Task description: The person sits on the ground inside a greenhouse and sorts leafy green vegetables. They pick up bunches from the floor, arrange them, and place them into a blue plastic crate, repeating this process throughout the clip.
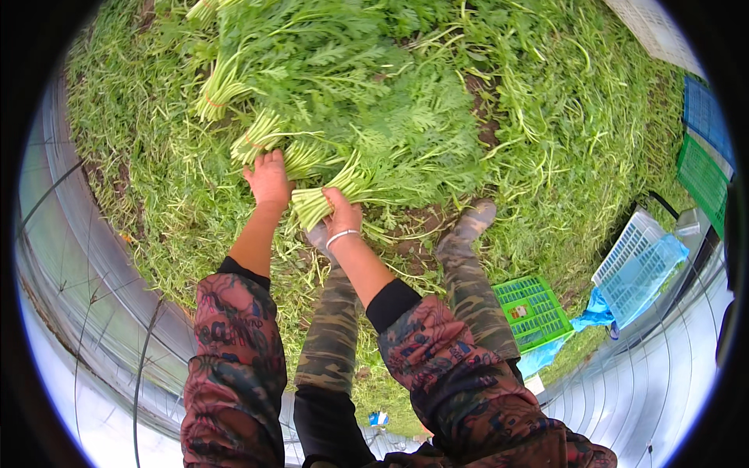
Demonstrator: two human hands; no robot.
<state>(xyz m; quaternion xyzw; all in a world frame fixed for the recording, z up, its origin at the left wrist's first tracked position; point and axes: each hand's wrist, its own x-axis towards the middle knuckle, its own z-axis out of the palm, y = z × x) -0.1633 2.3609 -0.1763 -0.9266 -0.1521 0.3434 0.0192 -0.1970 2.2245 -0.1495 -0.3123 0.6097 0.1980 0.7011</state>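
My right hand [343, 213], with a pale bangle at its wrist, is closed around the cut stems of a bunch of garland chrysanthemum greens [327, 196]. The bunch's lobed leaves point to the right. My left hand [271, 180], its fingers spread, touches the stem ends of neighbouring bunches. Just beyond it lies a bunch [257, 137] tied with an orange band. Another stem bundle [303, 159] sits between my hands, partly covered by leaves. Farther up is a second banded bunch [219, 96]. The underside of my left hand is hidden.
Cut stems and leaves [169, 205] litter the ground around my boots [474, 216]. At right are a green plastic crate [532, 313], a white crate [629, 251] with blue plastic film [655, 272], and stacked crates [705, 175]. Plastic greenhouse sheeting [99, 275] curves along the left.
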